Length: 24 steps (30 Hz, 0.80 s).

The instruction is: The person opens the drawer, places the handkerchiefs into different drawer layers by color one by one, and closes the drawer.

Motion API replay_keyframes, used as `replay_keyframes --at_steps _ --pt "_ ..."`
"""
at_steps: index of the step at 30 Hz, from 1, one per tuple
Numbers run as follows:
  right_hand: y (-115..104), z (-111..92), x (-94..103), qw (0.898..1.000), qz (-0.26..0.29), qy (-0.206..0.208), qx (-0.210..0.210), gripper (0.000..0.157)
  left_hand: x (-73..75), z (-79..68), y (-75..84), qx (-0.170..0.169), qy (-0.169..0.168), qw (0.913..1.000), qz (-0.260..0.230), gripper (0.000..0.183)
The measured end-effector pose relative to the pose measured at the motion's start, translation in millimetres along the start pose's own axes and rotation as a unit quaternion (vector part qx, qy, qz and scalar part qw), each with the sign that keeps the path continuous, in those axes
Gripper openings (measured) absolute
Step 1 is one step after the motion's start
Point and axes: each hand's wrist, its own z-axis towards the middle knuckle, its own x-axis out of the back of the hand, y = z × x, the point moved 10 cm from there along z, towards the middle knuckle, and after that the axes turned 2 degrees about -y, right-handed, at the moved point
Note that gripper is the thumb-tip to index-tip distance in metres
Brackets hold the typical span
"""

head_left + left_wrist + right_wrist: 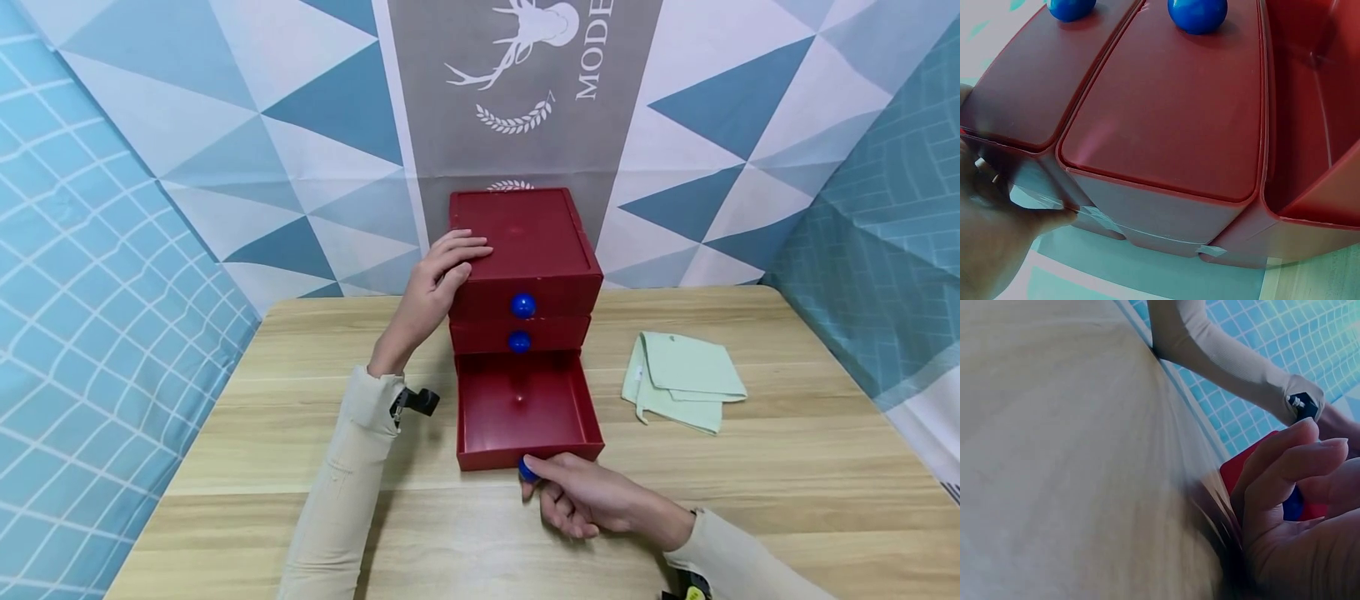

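Observation:
A red drawer cabinet (513,229) stands on the table, its upper two drawers closed and its bottom drawer (498,417) pulled well out, with nothing inside. My left hand (435,287) rests on the cabinet's top left edge, fingers laid over the top. In the left wrist view, the thumb (1054,219) touches the cabinet's side. At the bottom drawer's front, my right hand (588,496) pinches a round blue knob (527,470) between thumb and finger. The right wrist view shows that knob (1293,505) partly hidden behind the curled fingers.
A folded pale green cloth (686,375) lies on the wooden table (787,467) to the right of the cabinet. Two more blue knobs, an upper knob (523,305) and a middle knob (519,341), stick out in front. A patterned backdrop (315,167) rises behind.

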Motion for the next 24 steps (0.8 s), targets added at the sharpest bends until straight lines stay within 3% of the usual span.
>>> replay_keyframes --at_steps 4,9,16,19,24 --pt "7 -4 -4.2 1.000 -0.015 -0.005 -0.023 0.061 0.5 -0.1 -0.5 0.001 -0.001 1.0000 0.000 0.032" --pt "7 -14 -18.3 0.996 -0.058 -0.050 -0.040 0.068 0.8 -0.4 -0.5 0.001 -0.001 1.0000 0.000 0.032" --pt "-36 -45 -29.1 0.981 -0.155 -0.114 0.033 0.048 0.2 0.1 0.3 -0.003 -0.002 1.0000 0.000 0.031" --pt "-61 -59 -17.3 0.974 -0.196 -0.085 0.074 0.041 0.3 0.2 0.7 -0.006 -0.003 1.0000 -0.001 0.031" --pt "-97 -78 21.7 0.960 -0.256 0.021 0.115 0.036 0.6 -0.3 0.9 -0.005 -0.003 1.0000 -0.003 0.031"
